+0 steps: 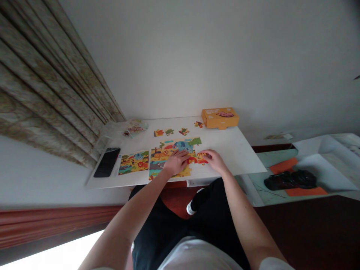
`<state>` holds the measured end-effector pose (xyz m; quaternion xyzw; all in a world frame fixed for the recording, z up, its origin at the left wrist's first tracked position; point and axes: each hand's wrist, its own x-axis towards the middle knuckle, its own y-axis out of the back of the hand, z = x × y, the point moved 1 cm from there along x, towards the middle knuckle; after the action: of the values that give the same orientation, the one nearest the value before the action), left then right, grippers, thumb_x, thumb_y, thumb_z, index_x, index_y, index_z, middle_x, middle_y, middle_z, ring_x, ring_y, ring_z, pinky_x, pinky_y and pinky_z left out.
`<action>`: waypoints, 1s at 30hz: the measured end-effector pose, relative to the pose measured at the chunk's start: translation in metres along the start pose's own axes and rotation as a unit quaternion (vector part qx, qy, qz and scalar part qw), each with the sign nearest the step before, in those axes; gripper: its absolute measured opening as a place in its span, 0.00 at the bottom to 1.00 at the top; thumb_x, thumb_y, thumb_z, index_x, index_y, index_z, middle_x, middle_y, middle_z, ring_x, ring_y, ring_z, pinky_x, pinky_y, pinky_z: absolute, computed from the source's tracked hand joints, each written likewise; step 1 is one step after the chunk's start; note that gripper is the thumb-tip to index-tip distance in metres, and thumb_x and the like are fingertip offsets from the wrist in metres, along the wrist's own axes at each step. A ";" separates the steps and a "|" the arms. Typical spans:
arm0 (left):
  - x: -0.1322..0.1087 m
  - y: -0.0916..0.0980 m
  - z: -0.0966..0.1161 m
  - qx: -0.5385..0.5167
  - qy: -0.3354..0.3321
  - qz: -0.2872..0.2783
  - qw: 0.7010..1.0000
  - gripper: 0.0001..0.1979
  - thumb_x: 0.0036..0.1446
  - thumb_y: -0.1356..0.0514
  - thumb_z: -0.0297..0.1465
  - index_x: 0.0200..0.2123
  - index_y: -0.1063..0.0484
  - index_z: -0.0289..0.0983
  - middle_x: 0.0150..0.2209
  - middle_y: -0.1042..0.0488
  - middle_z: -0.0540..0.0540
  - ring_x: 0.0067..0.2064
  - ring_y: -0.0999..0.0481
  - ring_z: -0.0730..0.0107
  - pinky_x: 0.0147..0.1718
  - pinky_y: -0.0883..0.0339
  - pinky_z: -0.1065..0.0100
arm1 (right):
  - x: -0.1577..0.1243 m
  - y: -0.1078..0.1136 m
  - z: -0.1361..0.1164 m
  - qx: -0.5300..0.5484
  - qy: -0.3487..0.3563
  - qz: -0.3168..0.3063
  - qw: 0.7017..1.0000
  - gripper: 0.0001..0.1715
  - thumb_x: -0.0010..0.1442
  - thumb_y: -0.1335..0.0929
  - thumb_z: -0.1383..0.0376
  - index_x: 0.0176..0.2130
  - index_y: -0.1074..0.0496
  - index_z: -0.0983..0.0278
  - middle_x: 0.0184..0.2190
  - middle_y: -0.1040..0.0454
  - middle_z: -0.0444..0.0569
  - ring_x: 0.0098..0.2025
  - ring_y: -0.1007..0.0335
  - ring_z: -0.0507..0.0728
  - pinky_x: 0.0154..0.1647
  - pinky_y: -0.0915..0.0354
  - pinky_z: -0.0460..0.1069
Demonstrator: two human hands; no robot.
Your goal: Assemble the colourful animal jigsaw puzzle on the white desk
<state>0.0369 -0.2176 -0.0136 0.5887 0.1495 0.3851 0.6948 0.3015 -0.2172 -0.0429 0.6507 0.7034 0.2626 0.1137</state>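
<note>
My left hand [176,163] lies flat on a partly assembled animal jigsaw puzzle [171,150], its fingers over the blue elephant area. My right hand [215,161] is at the puzzle's right end, fingertips at an orange and red piece [203,157]; I cannot tell if it is gripping. Beyond the puzzle lie several loose jigsaw pieces [169,132]. A printed picture card [134,162] of similar animals lies to its left. An orange cardboard puzzle box [219,117] stands at the far edge of the white board [233,150].
A black smartphone [107,162] lies at the board's left end, near a clear plastic bag [136,127]. A patterned curtain [42,82] hangs at the left. At the right, a black bag [291,180] lies on orange sheets. My black-clad legs are below the board.
</note>
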 end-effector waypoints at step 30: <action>-0.001 -0.003 -0.001 0.005 -0.003 -0.009 1.000 0.17 0.69 0.42 0.31 0.58 0.23 0.43 0.63 0.25 0.43 0.65 0.28 0.58 0.70 0.42 0.48 | -0.010 0.006 -0.014 -0.080 0.065 -0.038 0.994 0.26 0.54 0.22 0.64 0.53 0.21 0.54 0.52 0.20 0.50 0.56 0.26 0.64 0.62 0.33 0.61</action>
<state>0.0367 -0.2171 -0.0169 0.5915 0.1549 0.3766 0.6960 0.3005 -0.2298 -0.0296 0.5935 0.7105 0.3552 0.1293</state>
